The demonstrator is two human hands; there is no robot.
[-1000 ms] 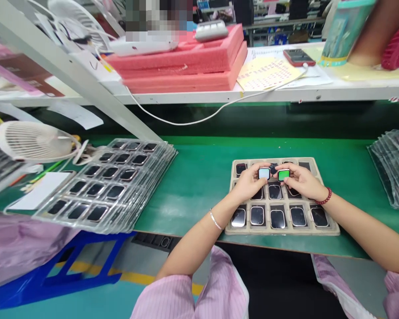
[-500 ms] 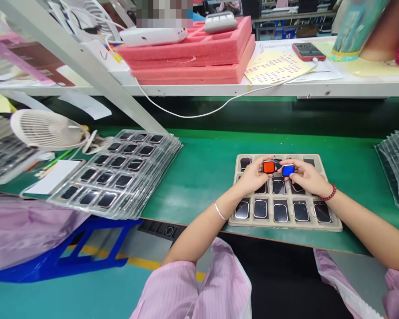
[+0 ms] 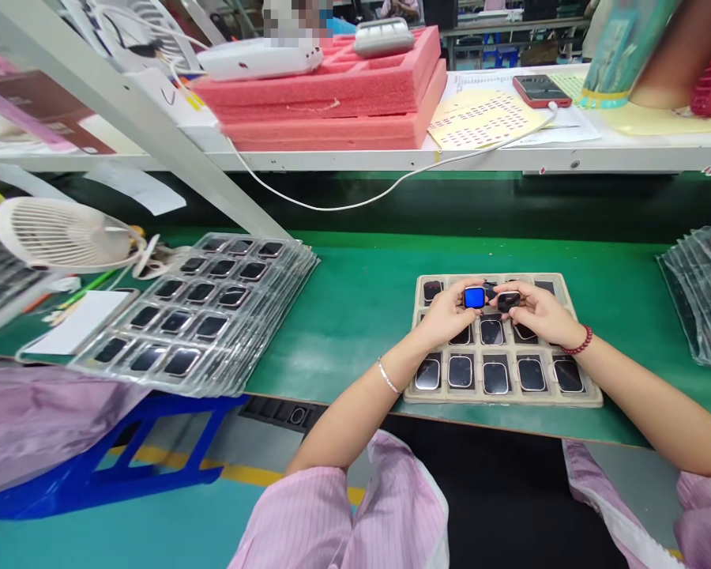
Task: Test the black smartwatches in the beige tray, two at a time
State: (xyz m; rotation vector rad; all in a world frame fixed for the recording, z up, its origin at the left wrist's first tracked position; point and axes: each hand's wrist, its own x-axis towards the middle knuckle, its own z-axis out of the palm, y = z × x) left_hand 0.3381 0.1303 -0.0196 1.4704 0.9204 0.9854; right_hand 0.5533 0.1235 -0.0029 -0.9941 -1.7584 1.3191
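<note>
My left hand [image 3: 449, 312] is closed on a smartwatch [image 3: 475, 298] whose square screen glows blue. Beside it, my right hand [image 3: 542, 313] grips a second smartwatch [image 3: 508, 300], its screen dark. Both are held side by side over the far part of a beige compartment tray [image 3: 503, 400]. Square watch faces with dark screens and pale rims, such as a front-row watch [image 3: 496, 378], lie in the tray's compartments. My hands and the held watches cover part of the back rows.
To the left stands a stack of clear plastic trays [image 3: 213, 316] holding more dark watch faces, with a white fan [image 3: 65, 233] behind. Another clear tray stack [image 3: 699, 296] is at the right edge. A shelf [image 3: 355, 160] carries red foam blocks [image 3: 325, 118] and a phone [image 3: 542, 91].
The screen in my left hand has turned from orange-red to blue. The one in my right hand has gone from blue to dark. The whole view has shifted slightly; my hands stay over the tray.
</note>
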